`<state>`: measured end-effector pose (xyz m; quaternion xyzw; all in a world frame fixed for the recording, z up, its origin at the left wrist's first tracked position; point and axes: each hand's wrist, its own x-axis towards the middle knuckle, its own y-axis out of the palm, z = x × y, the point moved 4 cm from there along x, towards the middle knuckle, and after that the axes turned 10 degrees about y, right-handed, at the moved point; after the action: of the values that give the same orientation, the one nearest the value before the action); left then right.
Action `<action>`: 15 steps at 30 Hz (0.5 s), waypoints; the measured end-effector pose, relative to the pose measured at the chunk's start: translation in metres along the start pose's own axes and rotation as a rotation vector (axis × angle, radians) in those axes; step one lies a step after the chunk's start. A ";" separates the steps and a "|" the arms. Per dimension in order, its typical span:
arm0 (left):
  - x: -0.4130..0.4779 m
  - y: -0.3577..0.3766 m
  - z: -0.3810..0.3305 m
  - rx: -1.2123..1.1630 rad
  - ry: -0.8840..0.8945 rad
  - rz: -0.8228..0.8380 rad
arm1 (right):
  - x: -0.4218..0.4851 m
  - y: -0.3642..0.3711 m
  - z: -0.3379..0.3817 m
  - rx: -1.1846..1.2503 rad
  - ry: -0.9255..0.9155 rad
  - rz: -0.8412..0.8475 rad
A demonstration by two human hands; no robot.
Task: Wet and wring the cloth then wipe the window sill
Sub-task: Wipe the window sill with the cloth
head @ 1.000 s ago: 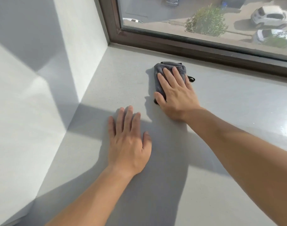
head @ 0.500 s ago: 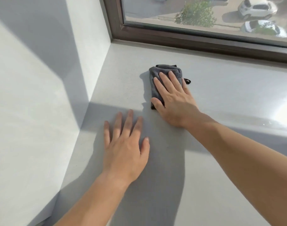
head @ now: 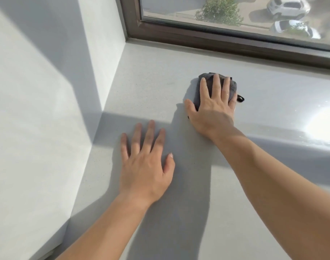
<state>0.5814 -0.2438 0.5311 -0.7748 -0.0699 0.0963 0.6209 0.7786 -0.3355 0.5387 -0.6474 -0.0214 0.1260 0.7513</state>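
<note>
Both flat: right hand [head: 214,109] presses cloth [head: 197,94] beneath its fingers; left hand [head: 145,166] rests on sill [head: 160,72].

There's the right hand [head: 214,107] far forward, palm down, fingers straight and close; the left hand [head: 144,166] lies flat nearer the body, fingers spread.

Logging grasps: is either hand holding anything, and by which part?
Nothing is gripped. The right hand presses flat on top of the grey cloth; the left hand rests flat on the window sill.
</note>
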 end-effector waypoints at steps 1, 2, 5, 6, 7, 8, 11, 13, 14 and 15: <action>0.001 0.000 -0.001 0.006 0.003 0.003 | 0.003 0.003 0.008 -0.033 -0.010 0.016; 0.002 0.000 -0.001 0.012 0.006 0.003 | 0.006 0.006 0.020 -0.056 -0.055 0.032; 0.004 -0.002 -0.003 0.007 0.017 -0.018 | 0.009 0.007 0.047 -0.101 -0.270 0.059; 0.004 -0.003 -0.004 -0.014 0.015 -0.029 | 0.009 0.005 0.045 -0.096 -0.308 0.059; 0.004 -0.004 -0.004 -0.046 0.014 -0.036 | 0.007 0.004 0.034 -0.084 -0.313 0.047; 0.004 -0.005 -0.004 -0.081 0.013 -0.047 | 0.005 0.002 0.016 -0.066 -0.289 0.023; 0.003 -0.012 0.000 -0.095 0.015 -0.071 | -0.005 -0.003 -0.041 -0.019 -0.121 -0.031; -0.002 -0.017 0.005 -0.033 -0.007 -0.075 | -0.008 -0.003 -0.041 -0.008 -0.037 -0.047; -0.006 -0.017 0.008 -0.012 -0.027 -0.068 | -0.010 -0.002 -0.026 -0.005 -0.039 -0.052; -0.009 -0.015 0.010 -0.001 -0.047 -0.053 | -0.011 0.001 -0.006 0.005 -0.087 -0.042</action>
<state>0.5706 -0.2329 0.5443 -0.7706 -0.1052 0.0979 0.6210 0.7689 -0.3435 0.5384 -0.6388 -0.0674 0.1381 0.7539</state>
